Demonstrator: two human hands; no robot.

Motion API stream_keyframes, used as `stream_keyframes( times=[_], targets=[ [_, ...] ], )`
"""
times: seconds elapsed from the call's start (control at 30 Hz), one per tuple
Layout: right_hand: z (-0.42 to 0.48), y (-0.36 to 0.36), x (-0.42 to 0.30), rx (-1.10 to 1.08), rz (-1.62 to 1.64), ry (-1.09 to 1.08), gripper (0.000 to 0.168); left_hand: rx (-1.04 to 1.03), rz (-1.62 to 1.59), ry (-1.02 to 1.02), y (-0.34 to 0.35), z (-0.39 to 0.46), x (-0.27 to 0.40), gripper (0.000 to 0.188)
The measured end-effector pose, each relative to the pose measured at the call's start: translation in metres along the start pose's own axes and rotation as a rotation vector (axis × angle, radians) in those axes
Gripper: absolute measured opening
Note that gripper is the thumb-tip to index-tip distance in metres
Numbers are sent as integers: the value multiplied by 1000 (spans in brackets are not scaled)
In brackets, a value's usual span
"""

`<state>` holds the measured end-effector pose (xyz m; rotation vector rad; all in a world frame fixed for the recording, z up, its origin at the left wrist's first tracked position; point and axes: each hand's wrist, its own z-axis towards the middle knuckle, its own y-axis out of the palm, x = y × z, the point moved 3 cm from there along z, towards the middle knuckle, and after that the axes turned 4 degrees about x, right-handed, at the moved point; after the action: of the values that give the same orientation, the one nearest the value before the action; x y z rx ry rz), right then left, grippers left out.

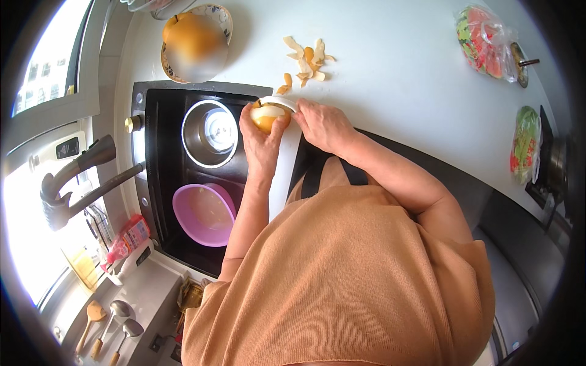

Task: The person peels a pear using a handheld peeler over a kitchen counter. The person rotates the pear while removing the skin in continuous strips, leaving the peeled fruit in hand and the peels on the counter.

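My left hand (262,144) grips a round yellow-orange fruit (265,122), likely a pear, over the front right rim of the sink. A pale band of bare flesh runs across its upper side, while the rest in view keeps its skin. In my right hand (322,126) is a white peeler (279,101), laid against the top of the fruit; its blade is hidden. Beyond the hands, a loose pile of peel strips (311,61) lies on the white countertop (389,82), with a smaller peel piece (284,84) nearer the fruit.
The black sink (160,169) holds a metal pot (209,133) and a purple basin (203,215). A faucet (105,192) reaches in from the left. A patterned bowl (224,18) of fruit stands behind the sink. Bagged watermelon (485,43) and another plastic-wrapped item (525,144) sit far right.
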<state>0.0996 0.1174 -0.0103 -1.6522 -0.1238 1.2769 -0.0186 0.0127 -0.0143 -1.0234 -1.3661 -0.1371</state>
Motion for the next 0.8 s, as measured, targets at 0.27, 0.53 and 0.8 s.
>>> stream_keyframes(
  times=[0.27, 0.53, 0.8],
  targets=[
    [14, 4, 3, -86, -23, 72, 23, -19, -35, -10, -1, 0, 0, 69],
    [19, 0, 5, -180, 82, 135, 25, -86, -63, 5, -7, 3, -5, 69],
    [26, 5, 11, -214, 68, 148, 32, -169, -128, -23, -11, 2, 0, 70]
  ],
)
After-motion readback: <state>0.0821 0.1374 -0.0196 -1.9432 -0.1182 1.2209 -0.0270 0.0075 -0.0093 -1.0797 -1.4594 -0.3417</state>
